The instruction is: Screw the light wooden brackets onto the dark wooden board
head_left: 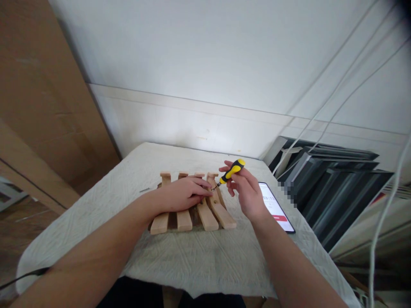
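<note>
Several pale wooden slats (207, 216) with flared ends lie side by side on the cloth, joined across dark gaps. Over them rests my left hand (183, 194), its fingertips gathered at the upper part of the right-hand slats, beside the screwdriver's tip. Whatever is between those fingertips is too small to make out. My right hand (247, 190) grips a yellow and black screwdriver (231, 171) by its handle, tilted down to the left. Its metal tip meets the right-hand slats close to my left fingertips. A dark round hole shows in the rightmost slat.
A phone (276, 209) with a lit screen lies right of my right hand. A thin metal piece (144, 190) is left of the slats. White cloth (192, 256) covers the table. Dark panels (337, 184) lean at the right, cardboard (48, 85) stands left, and white cables (340, 81) hang down.
</note>
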{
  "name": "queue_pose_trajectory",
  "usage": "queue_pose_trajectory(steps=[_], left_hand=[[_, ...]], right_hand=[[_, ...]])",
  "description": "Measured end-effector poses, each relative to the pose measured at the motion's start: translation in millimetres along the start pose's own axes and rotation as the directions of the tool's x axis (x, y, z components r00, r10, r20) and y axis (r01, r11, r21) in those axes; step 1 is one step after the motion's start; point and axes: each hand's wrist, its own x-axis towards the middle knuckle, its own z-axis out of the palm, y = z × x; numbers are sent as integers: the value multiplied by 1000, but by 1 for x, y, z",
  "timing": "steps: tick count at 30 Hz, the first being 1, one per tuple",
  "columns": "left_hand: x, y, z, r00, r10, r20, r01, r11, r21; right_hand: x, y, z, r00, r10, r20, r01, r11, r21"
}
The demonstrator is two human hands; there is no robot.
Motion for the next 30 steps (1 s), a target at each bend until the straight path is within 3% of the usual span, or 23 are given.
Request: queue_pose_trajectory(steps=[6,15,23,30], left_hand=[[0,-3,3,1000,12,-5,-12,1000,-19],[0,-5,4,1000,7,-4,-7,998,-61],[0,-4,3,1000,13,-6,-13,999,-51],[0,-6,4,1000,18,-16,-19,997,-72]], right_hand=[[4,11,0,997,-9,-71,-2,988,-152],[3,3,-1,999,34,-3,-34,999,-17],[7,12,-2,998,-22,-66,12,989,-150],[4,5,-2,1000,29,-5,-29,998,61]])
